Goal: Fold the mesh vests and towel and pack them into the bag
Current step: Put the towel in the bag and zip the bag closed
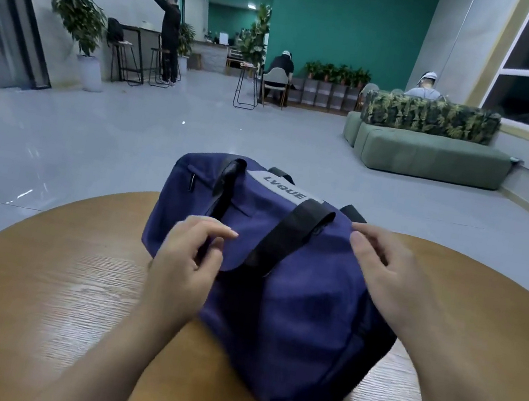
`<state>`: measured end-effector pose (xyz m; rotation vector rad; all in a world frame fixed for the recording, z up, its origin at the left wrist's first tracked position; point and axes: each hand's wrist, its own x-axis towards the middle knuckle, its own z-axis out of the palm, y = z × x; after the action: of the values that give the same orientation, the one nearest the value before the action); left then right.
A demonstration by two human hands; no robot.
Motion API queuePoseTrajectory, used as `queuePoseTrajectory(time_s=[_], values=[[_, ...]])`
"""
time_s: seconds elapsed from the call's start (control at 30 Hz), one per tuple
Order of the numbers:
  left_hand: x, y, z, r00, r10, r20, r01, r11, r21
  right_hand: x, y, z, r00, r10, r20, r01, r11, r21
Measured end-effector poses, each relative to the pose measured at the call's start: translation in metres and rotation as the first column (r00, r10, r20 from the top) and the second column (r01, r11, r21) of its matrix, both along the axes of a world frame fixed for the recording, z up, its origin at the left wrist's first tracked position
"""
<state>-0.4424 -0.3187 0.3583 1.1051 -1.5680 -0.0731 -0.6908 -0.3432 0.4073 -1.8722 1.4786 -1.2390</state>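
The blue bag point(279, 272) sits on the tabletop point(35, 285) under both hands. Left fingers point(216, 231) pinch its flap; right fingers point(366, 247) grip cloth — maybe the zipper. A hard tug could slide it off the edge.

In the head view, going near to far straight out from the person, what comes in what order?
Wooden table → left hand and right hand on the blue bag → grey floor → green sofa → teal wall.
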Motion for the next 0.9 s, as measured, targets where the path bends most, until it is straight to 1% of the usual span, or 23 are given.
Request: queuePoseTrajectory(time_s=[0.03,0.1,0.17,0.23,0.37,0.43,0.47,0.57,0.63,0.67,0.77,0.8,0.9], values=[[0.012,-0.010,-0.001,0.995,0.102,-0.009,-0.101,0.995,0.021,0.011,0.005,-0.002,0.997,0.036,-0.072,-0.036,0.999,-0.001],[0.033,-0.031,-0.005,0.972,0.235,0.016,-0.234,0.960,0.153,0.024,0.007,-0.009,0.984,0.025,-0.175,-0.030,0.999,-0.027],[0.047,-0.051,-0.006,0.952,0.294,0.081,-0.305,0.901,0.309,0.027,0.002,-0.010,0.971,-0.037,-0.236,0.025,0.998,-0.054],[0.055,-0.072,-0.002,0.946,0.311,0.096,-0.321,0.846,0.425,0.025,-0.005,-0.013,0.958,-0.071,-0.276,0.061,0.997,-0.044],[0.067,-0.118,0.008,0.914,0.377,0.152,-0.401,0.777,0.485,0.024,-0.011,-0.017,0.954,-0.094,-0.284,0.079,0.995,-0.061],[0.068,-0.135,0.013,0.895,0.421,0.148,-0.430,0.725,0.538,0.020,-0.017,-0.021,0.966,-0.052,-0.255,0.038,0.997,-0.060],[0.067,-0.141,0.014,0.892,0.418,0.172,-0.438,0.701,0.563,0.016,-0.021,-0.024,0.973,-0.021,-0.230,0.012,0.999,-0.038],[0.063,-0.149,0.015,0.863,0.364,0.351,-0.504,0.673,0.541,0.001,-0.030,-0.027,0.983,0.042,-0.178,-0.039,0.999,0.022],[0.061,-0.147,0.013,0.811,0.314,0.494,-0.559,0.665,0.495,-0.007,-0.038,-0.027,0.970,0.056,-0.238,-0.043,0.997,0.059],[0.063,-0.146,0.012,0.791,0.297,0.534,-0.571,0.670,0.474,-0.012,-0.043,-0.027,0.957,0.053,-0.284,-0.031,0.996,0.080],[0.075,-0.132,0.010,0.800,0.329,0.502,-0.567,0.687,0.454,-0.027,-0.068,-0.019,0.913,-0.028,-0.407,0.067,0.994,0.081],[0.077,-0.124,0.010,0.798,0.356,0.486,-0.568,0.714,0.409,-0.031,-0.076,-0.016,0.906,-0.062,-0.419,0.107,0.991,0.085],[0.068,-0.092,0.012,0.830,0.430,0.355,-0.526,0.816,0.240,-0.030,-0.091,-0.012,0.897,-0.153,-0.414,0.212,0.972,0.101]])
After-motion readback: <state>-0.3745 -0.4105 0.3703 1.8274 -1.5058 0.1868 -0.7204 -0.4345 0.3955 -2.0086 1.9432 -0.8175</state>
